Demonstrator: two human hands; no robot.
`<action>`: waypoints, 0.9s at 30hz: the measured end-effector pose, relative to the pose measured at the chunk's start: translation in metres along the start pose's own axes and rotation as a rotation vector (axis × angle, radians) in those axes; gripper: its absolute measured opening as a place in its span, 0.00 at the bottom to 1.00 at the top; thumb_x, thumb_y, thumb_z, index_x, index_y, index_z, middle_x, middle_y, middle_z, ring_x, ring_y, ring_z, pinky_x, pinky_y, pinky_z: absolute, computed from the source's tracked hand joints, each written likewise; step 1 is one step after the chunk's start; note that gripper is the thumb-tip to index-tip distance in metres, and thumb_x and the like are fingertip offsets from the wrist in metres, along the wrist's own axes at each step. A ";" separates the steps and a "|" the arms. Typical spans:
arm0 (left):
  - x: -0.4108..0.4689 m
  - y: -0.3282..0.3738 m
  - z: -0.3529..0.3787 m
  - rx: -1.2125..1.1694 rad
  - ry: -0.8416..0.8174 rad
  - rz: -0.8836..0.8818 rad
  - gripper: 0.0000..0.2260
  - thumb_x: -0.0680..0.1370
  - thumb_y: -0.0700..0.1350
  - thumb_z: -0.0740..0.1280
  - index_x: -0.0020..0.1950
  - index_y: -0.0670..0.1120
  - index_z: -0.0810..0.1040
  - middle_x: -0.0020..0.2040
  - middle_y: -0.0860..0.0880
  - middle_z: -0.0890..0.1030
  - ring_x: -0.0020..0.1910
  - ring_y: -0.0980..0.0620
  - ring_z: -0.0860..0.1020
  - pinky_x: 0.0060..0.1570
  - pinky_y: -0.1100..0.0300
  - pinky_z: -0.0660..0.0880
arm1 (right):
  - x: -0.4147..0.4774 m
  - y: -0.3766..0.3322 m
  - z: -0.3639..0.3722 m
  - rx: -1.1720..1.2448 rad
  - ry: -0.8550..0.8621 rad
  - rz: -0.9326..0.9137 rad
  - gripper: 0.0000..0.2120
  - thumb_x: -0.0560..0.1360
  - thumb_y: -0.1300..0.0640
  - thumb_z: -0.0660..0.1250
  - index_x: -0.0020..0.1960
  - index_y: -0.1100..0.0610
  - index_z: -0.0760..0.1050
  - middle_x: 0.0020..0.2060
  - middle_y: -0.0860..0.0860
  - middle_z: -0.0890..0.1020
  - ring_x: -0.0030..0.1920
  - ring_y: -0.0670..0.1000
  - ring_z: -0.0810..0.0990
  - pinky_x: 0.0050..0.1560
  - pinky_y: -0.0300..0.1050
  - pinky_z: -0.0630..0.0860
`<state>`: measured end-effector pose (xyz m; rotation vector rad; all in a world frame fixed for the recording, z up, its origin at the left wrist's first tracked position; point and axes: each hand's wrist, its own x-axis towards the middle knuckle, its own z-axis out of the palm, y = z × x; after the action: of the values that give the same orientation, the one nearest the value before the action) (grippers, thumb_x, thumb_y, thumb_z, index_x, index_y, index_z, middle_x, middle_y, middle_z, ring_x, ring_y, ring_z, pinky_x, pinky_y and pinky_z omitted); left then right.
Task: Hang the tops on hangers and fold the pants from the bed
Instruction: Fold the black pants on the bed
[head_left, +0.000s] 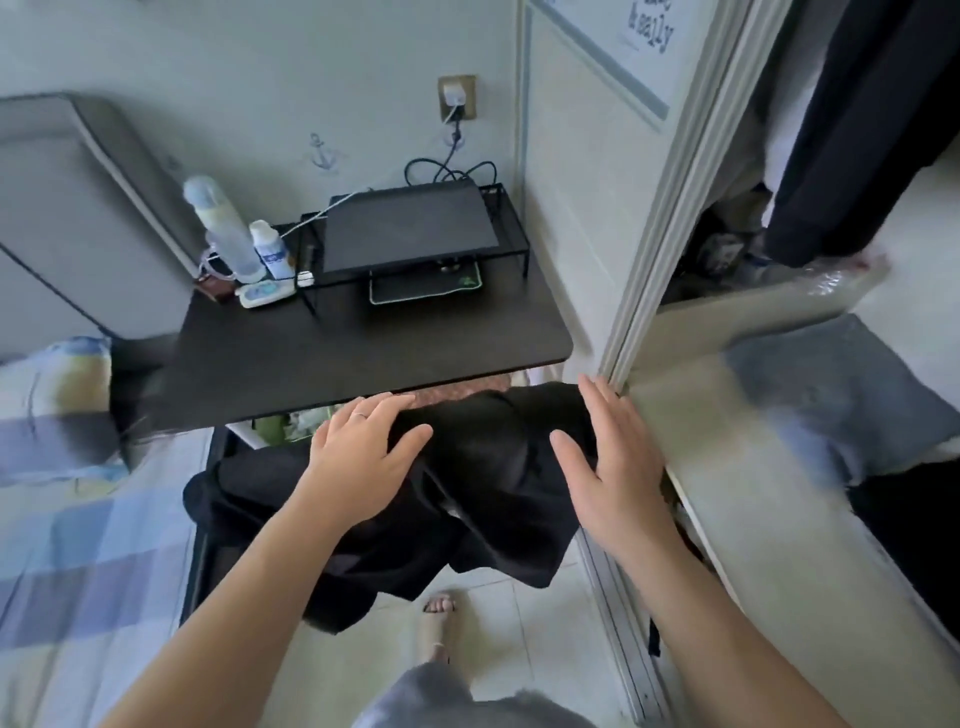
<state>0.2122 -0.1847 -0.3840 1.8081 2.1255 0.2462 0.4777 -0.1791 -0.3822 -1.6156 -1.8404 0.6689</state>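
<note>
A black garment (493, 499) lies bunched just below the near edge of the black table (363, 353), draped over something hidden beneath it, with its folds hanging down toward the tiled floor (519, 649). The left hand (363, 447) rests flat on the garment's left part, close to the table edge, with its fingers spread. The right hand (608, 457) is at the garment's right side, to the right of the table's corner, with fingers straight and close together and the thumb apart; I cannot tell whether its palm touches the cloth. The bed (78, 545), with a checked sheet, is left of the table. At the back of the table are two bottles (234, 234) and a dark screen (405, 228) on a wire rack.
</note>
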 end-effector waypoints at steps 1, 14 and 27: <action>-0.008 -0.014 -0.002 0.016 0.013 -0.042 0.26 0.80 0.66 0.52 0.75 0.59 0.66 0.75 0.54 0.69 0.77 0.47 0.62 0.75 0.44 0.57 | 0.002 -0.009 0.005 -0.002 -0.018 -0.039 0.28 0.81 0.48 0.63 0.79 0.49 0.60 0.79 0.48 0.63 0.79 0.53 0.58 0.77 0.61 0.56; -0.059 -0.139 0.001 -0.310 0.219 -0.459 0.29 0.79 0.56 0.67 0.77 0.55 0.61 0.77 0.51 0.64 0.73 0.43 0.67 0.71 0.42 0.67 | 0.012 -0.091 0.107 -0.223 -0.307 -0.238 0.21 0.81 0.45 0.62 0.74 0.42 0.68 0.77 0.43 0.64 0.80 0.50 0.54 0.77 0.64 0.39; -0.080 -0.196 0.021 -0.788 0.198 -0.458 0.04 0.83 0.47 0.63 0.49 0.51 0.75 0.47 0.51 0.79 0.46 0.57 0.77 0.45 0.59 0.74 | 0.003 -0.150 0.184 -0.498 -0.234 -0.279 0.20 0.78 0.39 0.65 0.69 0.39 0.73 0.67 0.38 0.76 0.73 0.49 0.67 0.75 0.64 0.41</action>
<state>0.0495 -0.2991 -0.4598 0.8603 2.0595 1.0018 0.2414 -0.1939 -0.4038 -1.5709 -2.4957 0.2951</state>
